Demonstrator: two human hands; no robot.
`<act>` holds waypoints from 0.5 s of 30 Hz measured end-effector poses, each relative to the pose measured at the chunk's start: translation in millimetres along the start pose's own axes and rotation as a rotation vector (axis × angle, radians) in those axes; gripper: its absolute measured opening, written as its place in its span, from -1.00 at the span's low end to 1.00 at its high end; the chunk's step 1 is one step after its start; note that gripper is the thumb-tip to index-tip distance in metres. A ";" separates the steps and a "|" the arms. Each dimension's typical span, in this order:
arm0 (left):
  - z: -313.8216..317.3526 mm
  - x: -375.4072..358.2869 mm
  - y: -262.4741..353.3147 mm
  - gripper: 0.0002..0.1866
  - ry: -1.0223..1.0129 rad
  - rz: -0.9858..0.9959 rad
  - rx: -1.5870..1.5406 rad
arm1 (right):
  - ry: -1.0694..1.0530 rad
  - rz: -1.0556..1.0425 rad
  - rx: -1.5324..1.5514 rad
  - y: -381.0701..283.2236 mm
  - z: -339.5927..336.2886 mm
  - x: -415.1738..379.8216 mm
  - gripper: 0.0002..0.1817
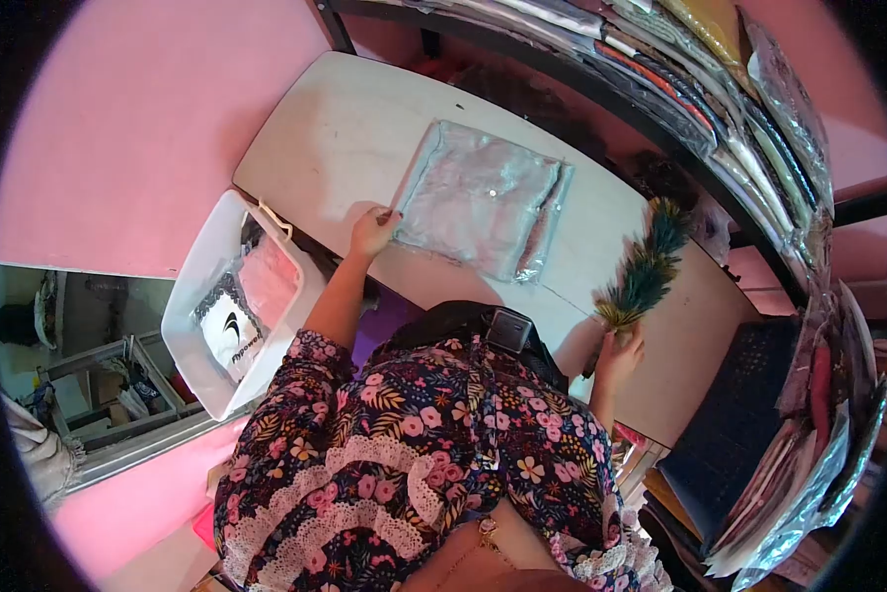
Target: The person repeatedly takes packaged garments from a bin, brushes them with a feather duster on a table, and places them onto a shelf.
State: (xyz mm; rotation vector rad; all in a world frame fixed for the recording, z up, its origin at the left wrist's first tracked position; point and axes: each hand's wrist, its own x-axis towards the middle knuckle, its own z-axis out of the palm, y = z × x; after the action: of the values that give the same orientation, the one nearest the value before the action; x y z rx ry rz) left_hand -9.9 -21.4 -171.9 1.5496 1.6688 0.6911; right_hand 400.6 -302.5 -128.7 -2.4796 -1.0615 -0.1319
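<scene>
A folded light grey cloth item in a clear plastic bag lies flat on the white table. My left hand is at the bag's near left edge, its fingers closed on that edge. My right hand grips the lower end of a feather duster with dark green and yellowish bristles. The duster points away from me, to the right of the bag and apart from it. Its handle is mostly hidden by my fingers.
A white plastic bin with bagged items stands left of the table. Shelves at the back right hold stacks of plastic-wrapped garments. Dark blue folded cloth lies at the right. A grey-framed window or opening is at the left.
</scene>
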 end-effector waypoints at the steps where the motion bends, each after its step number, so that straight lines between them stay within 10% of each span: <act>1: 3.0 2.0 -1.7 -0.55 0.011 0.043 0.009 | 0.041 -0.082 0.140 -6.5 -0.6 3.6 -0.43; 3: 9.9 11.4 -1.5 -0.54 0.015 0.090 0.014 | -0.111 0.027 0.781 -29.5 13.2 14.9 -0.55; 4: 14.1 21.5 1.0 -0.54 0.015 0.139 -0.059 | -0.177 -0.080 0.362 -45.8 11.6 28.1 -0.65; 9: 36.8 46.0 15.7 -0.57 0.164 0.256 -0.141 | -0.258 -0.097 0.573 -114.6 101.2 81.9 -0.62; 11: 19.0 44.1 39.4 -0.57 -0.278 -0.108 -0.376 | -0.292 -0.091 0.484 -145.8 114.8 93.5 -0.64; 15: 9.1 37.8 73.0 -0.63 -0.372 -0.063 -0.330 | -0.764 0.166 0.820 -147.6 131.4 126.8 -0.82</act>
State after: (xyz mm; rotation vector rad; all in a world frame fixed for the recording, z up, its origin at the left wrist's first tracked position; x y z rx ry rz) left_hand 40.6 24.0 -124.7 1.2920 1.2514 0.5696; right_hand 374.2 -71.6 -162.4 -1.8195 -0.8883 1.1403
